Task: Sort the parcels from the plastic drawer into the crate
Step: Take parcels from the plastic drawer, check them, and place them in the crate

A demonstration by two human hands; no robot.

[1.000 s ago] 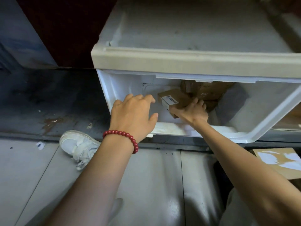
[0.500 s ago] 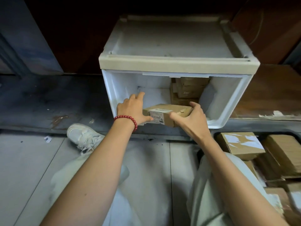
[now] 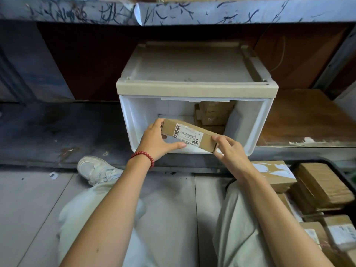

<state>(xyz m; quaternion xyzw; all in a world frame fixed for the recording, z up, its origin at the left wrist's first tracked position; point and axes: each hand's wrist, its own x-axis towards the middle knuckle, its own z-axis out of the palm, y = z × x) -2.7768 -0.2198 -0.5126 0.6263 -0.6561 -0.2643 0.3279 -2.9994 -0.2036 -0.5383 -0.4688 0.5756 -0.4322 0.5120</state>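
The left grip (image 3: 157, 143) and right grip (image 3: 230, 153) each hold one end of a flat box (image 3: 189, 134) in front of the open drawer (image 3: 258, 128); it looks light and stiff, so holding the ends seems best.

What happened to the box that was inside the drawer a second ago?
The right hand pulled one parcel from inside the drawer out to its front; the left hand left the rim and gripped the parcel's other end. The other parcels stayed at the back.

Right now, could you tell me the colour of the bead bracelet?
The bracelet is dark red; head view.
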